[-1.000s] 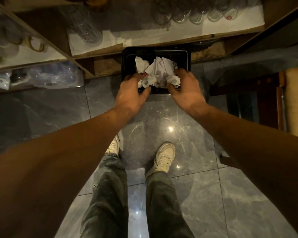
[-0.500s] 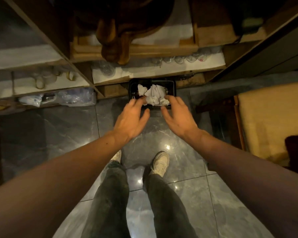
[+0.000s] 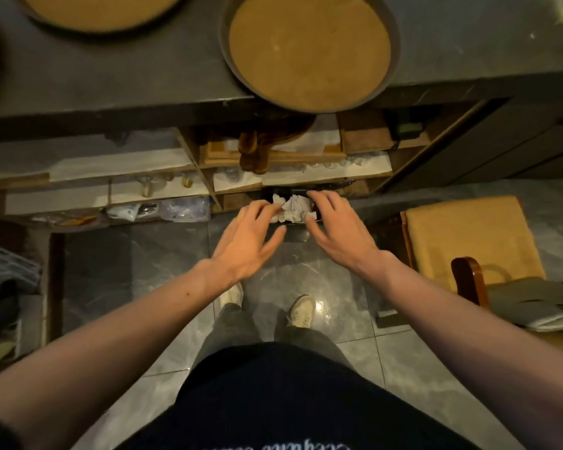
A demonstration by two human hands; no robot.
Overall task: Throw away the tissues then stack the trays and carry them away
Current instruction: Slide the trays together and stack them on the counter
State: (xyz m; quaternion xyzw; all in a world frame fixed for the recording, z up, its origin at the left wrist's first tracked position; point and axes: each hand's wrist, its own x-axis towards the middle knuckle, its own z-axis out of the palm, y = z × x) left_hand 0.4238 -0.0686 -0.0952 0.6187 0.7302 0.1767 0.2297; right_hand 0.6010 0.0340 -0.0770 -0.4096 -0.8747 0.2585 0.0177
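Crumpled white tissues (image 3: 293, 209) lie in a small black bin (image 3: 317, 212) on the floor under the counter shelves. My left hand (image 3: 247, 245) hovers above the bin's left side with fingers spread and nothing in it. My right hand (image 3: 335, 228) is above the bin's right side, fingers apart, also holding nothing. A round tray (image 3: 309, 50) with a tan inside and dark rim sits on the grey counter (image 3: 143, 82), overhanging its front edge. A second round tray (image 3: 101, 11) shows partly at the top left.
Wooden shelves (image 3: 189, 186) under the counter hold glasses, cups and plastic bags. A chair with a yellow cushion (image 3: 468, 238) stands to the right, folded cloth on a wooden arm near it. My feet (image 3: 301, 310) stand on grey marble tiles.
I have straightened up, so the view has pulled back and the counter with the trays has come into sight. Both hands have lifted away from the bin, fingers spread, leaving the tissues inside.
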